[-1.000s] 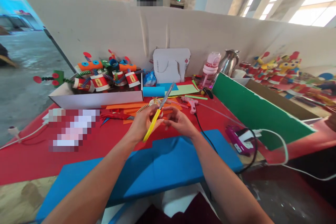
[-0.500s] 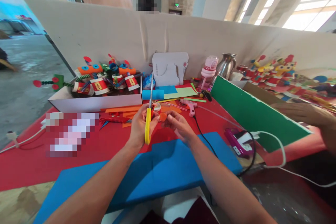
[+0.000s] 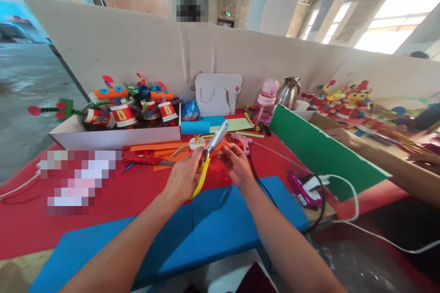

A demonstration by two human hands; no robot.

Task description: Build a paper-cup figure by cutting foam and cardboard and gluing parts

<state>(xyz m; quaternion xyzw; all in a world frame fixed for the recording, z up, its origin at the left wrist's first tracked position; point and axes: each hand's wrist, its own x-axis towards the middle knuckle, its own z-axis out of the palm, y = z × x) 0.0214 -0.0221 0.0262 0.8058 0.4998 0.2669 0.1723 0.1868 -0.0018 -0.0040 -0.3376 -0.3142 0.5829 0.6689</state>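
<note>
My left hand (image 3: 184,175) is closed on scissors with yellow handles (image 3: 202,178). Their bright blades point away and to the right, close to my right hand. In the fingertips of my right hand (image 3: 236,164) is a small orange paper piece (image 3: 224,144), partly covered by the fingers. Just beyond the left hand lies a white round disc (image 3: 197,142) with a folded paper spring (image 3: 180,149) beside it. A pink glue gun (image 3: 245,143) rests behind my right hand. Orange paper strips (image 3: 146,147) spread over the red tabletop (image 3: 137,192).
At left, a white box (image 3: 113,139) holds several paper-cup figures. A blue board (image 3: 165,238) lies in front of me. To the right are a green panel (image 3: 323,151), a purple power strip (image 3: 302,190) with cables, and another person's arm (image 3: 385,158). A steel jug (image 3: 288,94) stands behind.
The scissors have swung from nearly upright to pointing right, with their blades now beside the orange piece. My left hand has turned over to show its back. The view has shifted slightly.
</note>
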